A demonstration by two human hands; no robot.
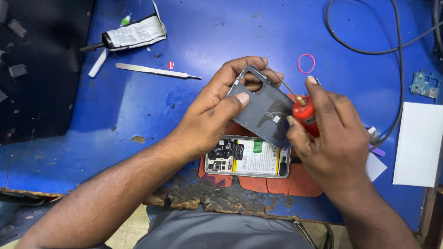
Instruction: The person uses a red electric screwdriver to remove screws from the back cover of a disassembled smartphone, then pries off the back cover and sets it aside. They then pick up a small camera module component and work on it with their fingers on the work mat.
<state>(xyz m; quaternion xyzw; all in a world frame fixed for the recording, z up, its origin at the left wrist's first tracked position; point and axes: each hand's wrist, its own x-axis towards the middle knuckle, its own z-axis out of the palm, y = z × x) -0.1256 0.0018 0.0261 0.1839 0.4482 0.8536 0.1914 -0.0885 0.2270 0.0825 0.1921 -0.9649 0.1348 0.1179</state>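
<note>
Both hands gripping: left hand (pixel 210 121) is holding the grey back cover (pixel 264 110), right hand (pixel 333 133) is running the red needle-tip bottle (pixel 304 113) along it, so next I'm needing a steady, thin line along the cover's edge.

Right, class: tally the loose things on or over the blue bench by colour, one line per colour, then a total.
Red: 2, the rubber band and the small bottle in the right hand
Grey: 1, the phone back cover in the left hand
Silver: 1, tweezers
Black: 1, glue tube
White: 1, paper sheet
Total: 6
</note>
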